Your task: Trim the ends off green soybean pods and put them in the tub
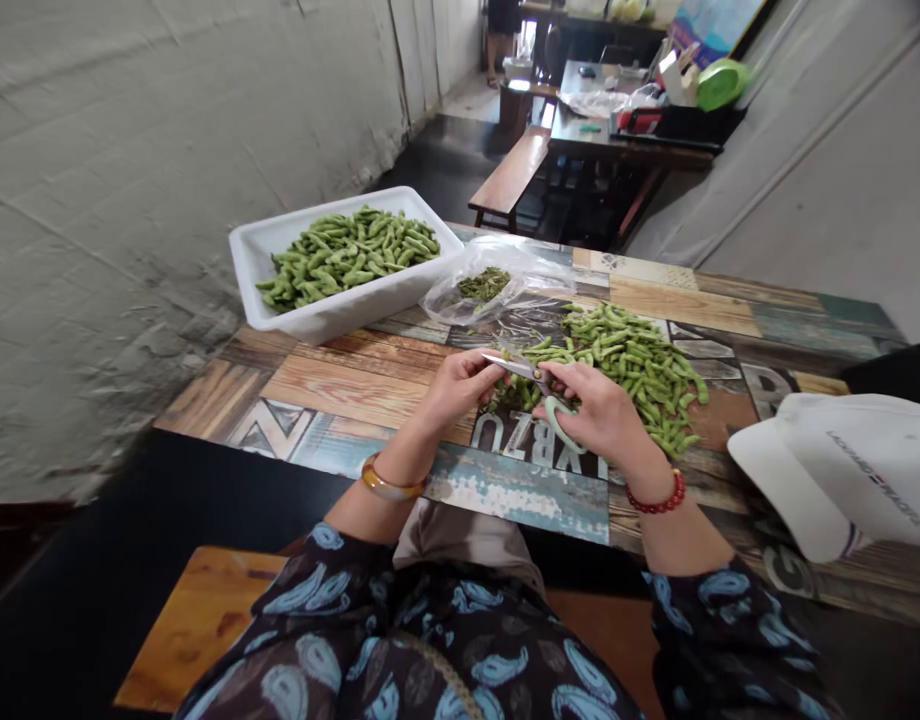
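Note:
My right hand (599, 405) grips a pair of scissors (557, 420) with pale green handles, its blades pointing left. At the blade tips, my left hand (460, 385) is closed in a pinch on a green soybean pod, which is mostly hidden by the fingers and blades. Just beyond both hands, a loose pile of green soybean pods (629, 355) spreads over the table and to the right. Farther left, a white plastic tub (340, 315) holds many more pods (355, 250). Beside it lies a clear plastic bag (531, 265) with small green trimmings (484, 284) on it.
The patterned wood-look table (340, 385) extends left and right of me. A white cap (842, 480) lies at its right edge, near a black item (899, 375). Behind stand a wooden bench (512, 170) and another table (580, 115). A wall (167, 180) runs along the left.

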